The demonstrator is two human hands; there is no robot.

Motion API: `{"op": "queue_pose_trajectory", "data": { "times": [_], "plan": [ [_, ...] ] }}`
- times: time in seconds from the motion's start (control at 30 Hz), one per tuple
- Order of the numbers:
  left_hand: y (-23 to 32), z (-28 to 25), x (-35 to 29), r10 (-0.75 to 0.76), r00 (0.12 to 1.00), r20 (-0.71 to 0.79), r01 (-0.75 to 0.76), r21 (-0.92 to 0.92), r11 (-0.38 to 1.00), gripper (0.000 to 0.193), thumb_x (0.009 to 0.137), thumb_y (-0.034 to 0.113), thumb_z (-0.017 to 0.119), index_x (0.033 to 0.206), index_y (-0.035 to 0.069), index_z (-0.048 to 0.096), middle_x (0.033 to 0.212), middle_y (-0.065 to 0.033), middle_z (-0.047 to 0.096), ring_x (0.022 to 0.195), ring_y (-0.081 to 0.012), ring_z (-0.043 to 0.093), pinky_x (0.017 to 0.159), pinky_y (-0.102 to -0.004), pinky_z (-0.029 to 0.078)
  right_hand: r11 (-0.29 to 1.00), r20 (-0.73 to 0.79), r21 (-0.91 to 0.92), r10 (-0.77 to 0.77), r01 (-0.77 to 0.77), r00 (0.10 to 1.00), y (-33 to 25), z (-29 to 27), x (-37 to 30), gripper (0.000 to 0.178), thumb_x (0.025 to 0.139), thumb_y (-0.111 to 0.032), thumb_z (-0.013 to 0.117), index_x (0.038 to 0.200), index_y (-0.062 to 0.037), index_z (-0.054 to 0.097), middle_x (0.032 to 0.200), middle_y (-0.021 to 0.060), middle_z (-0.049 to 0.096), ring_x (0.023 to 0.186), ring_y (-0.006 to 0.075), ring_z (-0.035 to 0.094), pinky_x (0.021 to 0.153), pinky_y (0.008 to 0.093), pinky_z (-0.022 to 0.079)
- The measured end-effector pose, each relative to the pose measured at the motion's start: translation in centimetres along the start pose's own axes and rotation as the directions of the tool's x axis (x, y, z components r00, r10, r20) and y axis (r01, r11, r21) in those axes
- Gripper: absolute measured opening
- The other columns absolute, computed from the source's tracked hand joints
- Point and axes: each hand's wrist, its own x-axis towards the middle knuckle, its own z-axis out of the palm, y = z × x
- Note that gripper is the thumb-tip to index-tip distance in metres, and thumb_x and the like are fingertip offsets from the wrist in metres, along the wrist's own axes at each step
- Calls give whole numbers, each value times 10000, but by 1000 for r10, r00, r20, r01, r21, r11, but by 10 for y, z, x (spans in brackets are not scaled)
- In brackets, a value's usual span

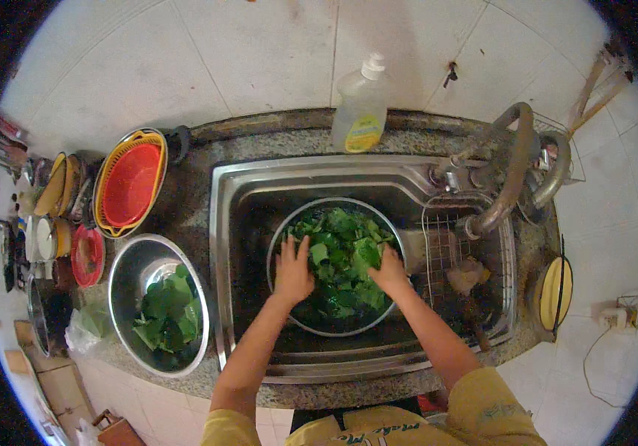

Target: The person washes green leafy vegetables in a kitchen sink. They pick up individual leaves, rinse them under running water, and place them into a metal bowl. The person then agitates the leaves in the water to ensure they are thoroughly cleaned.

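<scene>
A round metal basin (334,333) stands in the steel sink, with loose green leafy greens (341,290) in water. My left hand (293,275) is at the basin's left side, its fingers spread over the leaves and apparently holding none. At the right side, my right hand (392,273) has its thumb and fingers closed around some leaves, a paler leaf showing between them. Its fingertips are partly hidden among the greens. On the counter to the left, a second metal bowl (127,275) holds more of the same leaves.
The sink (259,364) has a wire rack (438,286) at its right, beneath a curved faucet (508,193). A clear soap bottle (360,111) stands behind. Red and yellow baskets (131,182) lie at the left, near a plastic bag (88,327). A yellow object (555,297) is at the right edge.
</scene>
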Motion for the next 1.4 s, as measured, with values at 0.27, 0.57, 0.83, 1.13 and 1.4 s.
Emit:
{"op": "queue_pose_trajectory", "data": {
  "times": [0.27, 0.57, 0.83, 1.13, 1.4],
  "plan": [
    [17, 62, 14, -112, 804, 584, -322, 586, 744, 773, 756, 513, 511, 1353, 206, 127, 1396, -172, -58, 1229, -433, 185, 969, -566, 171, 653, 149, -718, -193, 241, 970, 5, 48, -19, 793, 742, -366, 609, 1349, -179, 134, 1397, 132, 60, 1256, 414, 76, 949, 598, 187],
    [-25, 132, 53, -281, 934, 220, 339, -304, 890, 755, 587, 252, 646, 1278, 184, 349, 1316, -209, 267, 1173, -380, 319, 960, -456, 283, 730, 357, 624, 51, -279, 933, 14, 39, 21, 987, 636, -563, 633, 1361, -190, 77, 1408, 109, 50, 1281, 324, 89, 966, 542, 194],
    [94, 4, -4, 49, 997, -55, -63, -304, 951, 461, 561, 215, 695, 956, 7, 580, 1061, -216, 449, 1019, -380, 409, 881, -432, 359, 9, 328, 944, -150, -330, 933, 9, 39, 22, 435, 782, -415, 531, 1066, -86, 529, 988, 55, 583, 833, 204, 572, 688, 358, 484],
    [38, -35, 0, 469, 848, -247, -513, -159, 844, 351, 515, 95, 677, 832, 12, 550, 940, -174, 428, 953, -364, 404, 790, -416, 369, 297, 174, 932, 131, -206, 976, -45, -32, -35, 543, 724, -313, 650, 1151, -54, 436, 1053, 90, 515, 936, 244, 512, 782, 402, 433],
    [19, -2, -4, 45, 943, 331, -54, 17, 998, 831, 714, 403, 611, 1337, 274, 77, 1394, -149, -17, 1257, -427, 45, 967, -574, 170, 885, -104, -408, -289, 224, 952, -10, 1, -25, 762, 692, -415, 625, 1297, -122, 268, 1364, 192, 142, 1222, 434, 160, 944, 538, 244]
  ]
}}
